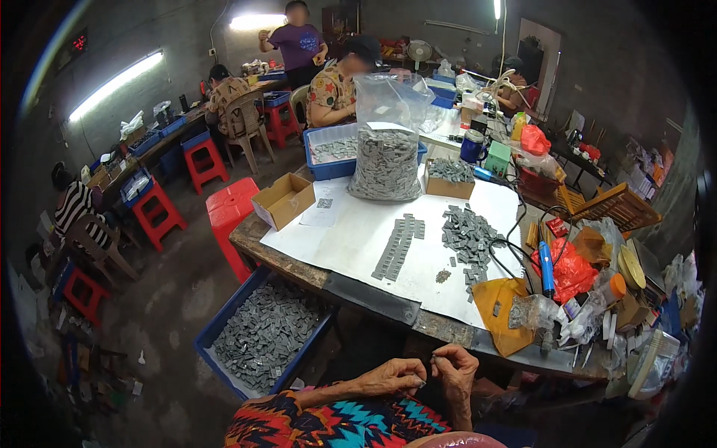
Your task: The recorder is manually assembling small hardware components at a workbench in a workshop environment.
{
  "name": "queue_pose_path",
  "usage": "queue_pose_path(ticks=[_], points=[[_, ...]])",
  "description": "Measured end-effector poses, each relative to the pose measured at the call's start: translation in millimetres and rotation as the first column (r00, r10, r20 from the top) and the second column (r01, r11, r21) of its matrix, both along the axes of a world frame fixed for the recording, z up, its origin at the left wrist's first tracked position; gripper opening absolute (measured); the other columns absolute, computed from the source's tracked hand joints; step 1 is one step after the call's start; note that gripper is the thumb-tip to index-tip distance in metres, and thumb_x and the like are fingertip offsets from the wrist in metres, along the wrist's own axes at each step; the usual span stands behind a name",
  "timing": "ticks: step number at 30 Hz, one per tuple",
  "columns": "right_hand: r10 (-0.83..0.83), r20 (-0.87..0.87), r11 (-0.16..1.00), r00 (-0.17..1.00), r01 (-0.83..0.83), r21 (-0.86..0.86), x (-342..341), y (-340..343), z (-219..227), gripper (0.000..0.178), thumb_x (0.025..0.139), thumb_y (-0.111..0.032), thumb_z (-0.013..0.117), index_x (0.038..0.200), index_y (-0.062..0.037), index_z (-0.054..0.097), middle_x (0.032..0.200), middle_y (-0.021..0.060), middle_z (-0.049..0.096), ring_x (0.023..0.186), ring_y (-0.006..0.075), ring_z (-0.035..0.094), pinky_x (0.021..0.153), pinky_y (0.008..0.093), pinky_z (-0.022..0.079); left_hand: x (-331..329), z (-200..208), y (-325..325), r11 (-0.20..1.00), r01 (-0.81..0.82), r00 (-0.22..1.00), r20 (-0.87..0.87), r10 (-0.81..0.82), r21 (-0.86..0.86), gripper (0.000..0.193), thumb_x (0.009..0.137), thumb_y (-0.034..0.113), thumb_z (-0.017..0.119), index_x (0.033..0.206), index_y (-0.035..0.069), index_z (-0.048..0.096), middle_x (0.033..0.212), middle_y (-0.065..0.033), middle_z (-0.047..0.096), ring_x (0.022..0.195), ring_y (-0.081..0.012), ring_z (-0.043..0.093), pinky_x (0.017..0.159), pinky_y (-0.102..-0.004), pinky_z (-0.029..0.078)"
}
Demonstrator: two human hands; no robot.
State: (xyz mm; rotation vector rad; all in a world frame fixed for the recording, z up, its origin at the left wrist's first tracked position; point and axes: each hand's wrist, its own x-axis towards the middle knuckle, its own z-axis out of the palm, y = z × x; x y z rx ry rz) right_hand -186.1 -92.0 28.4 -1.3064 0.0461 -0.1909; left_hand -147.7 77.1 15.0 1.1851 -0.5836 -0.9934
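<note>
My left hand and my right hand are close together in front of the table's near edge, above my lap. Both are closed with fingertips pinched; anything between them is too small to make out. Beyond them, on white paper, lie rows of small grey rectangular pieces set side by side. To their right spreads a loose heap of similar grey pieces. A little pile of tiny brownish parts sits nearer me. An orange-brown sheet hangs over the near edge with one grey piece on it.
A blue tray full of grey pieces stands low at left. On the table are a filled clear bag, a cardboard box, a blue pen-like tool with cable, and red plastic bags. Several people work behind, near red stools.
</note>
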Motion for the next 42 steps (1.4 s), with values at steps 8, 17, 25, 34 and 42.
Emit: queue_pose_path(ticks=[8, 17, 25, 34, 42], points=[[-0.004, 0.016, 1.0, 1.0, 0.004, -0.027, -1.0, 0.8, 0.7, 0.005, 0.077, 0.002, 0.055, 0.081, 0.0032, 0.058, 0.069, 0.0059, 0.058, 0.053, 0.0076, 0.052, 0.047, 0.0174, 0.038, 0.5, -4.3, 1.5, 1.0, -0.009, 1.0, 0.003, 0.009, 0.008, 0.02, 0.087, 0.019, 0.051, 0.098, 0.001, 0.05, 0.077, -0.0011, 0.051, 0.069, -0.0072, 0.048, 0.059, -0.0212, 0.04], [-0.006, 0.027, 0.999, 1.0, 0.007, -0.038, -3.1, -0.6, -1.6, 0.006, 0.076, 0.004, 0.054, 0.081, 0.0034, 0.058, 0.068, 0.0052, 0.057, 0.052, 0.0073, 0.051, 0.046, 0.0171, 0.037, -0.2, -1.5, 1.7, 1.0, 0.008, 1.0, 0.003, -0.008, 0.013, 0.021, 0.088, 0.019, 0.051, 0.098, 0.001, 0.05, 0.076, -0.0019, 0.051, 0.068, -0.0075, 0.048, 0.059, -0.0213, 0.04], [-0.035, 0.014, 0.998, 0.999, 0.036, -0.048, -4.2, -0.5, -0.4, 0.007, 0.075, 0.005, 0.054, 0.08, 0.0036, 0.057, 0.067, 0.0069, 0.057, 0.051, 0.0089, 0.05, 0.047, 0.0187, 0.039, 0.7, -4.4, 2.2, 1.0, -0.003, 0.999, 0.032, 0.003, 0.013, 0.022, 0.089, 0.019, 0.049, 0.1, 0.001, 0.049, 0.077, -0.002, 0.052, 0.07, -0.0076, 0.05, 0.061, -0.0209, 0.041], [-0.027, 0.028, 0.999, 0.999, 0.028, -0.039, -4.8, -0.3, -2.8, 0.007, 0.076, 0.005, 0.055, 0.081, 0.003, 0.058, 0.068, 0.0055, 0.058, 0.052, 0.0075, 0.052, 0.046, 0.0173, 0.037, -0.6, -1.6, 3.6, 1.0, -0.021, 1.0, 0.012, 0.021, 0.001, 0.022, 0.089, 0.021, 0.049, 0.101, 0.002, 0.05, 0.078, -0.0011, 0.053, 0.072, -0.007, 0.05, 0.063, -0.0203, 0.041], [-0.035, 0.03, 0.999, 0.999, 0.036, -0.039, -6.2, -0.2, -3.2, 0.005, 0.076, 0.003, 0.055, 0.081, 0.0029, 0.058, 0.068, 0.0056, 0.058, 0.052, 0.0072, 0.052, 0.045, 0.0171, 0.037, -0.8, -2.7, 3.9, 0.999, -0.03, 0.999, 0.023, 0.03, 0.023, 0.021, 0.089, 0.021, 0.049, 0.099, 0.002, 0.05, 0.078, -0.001, 0.053, 0.072, -0.0066, 0.05, 0.063, -0.0205, 0.041]])
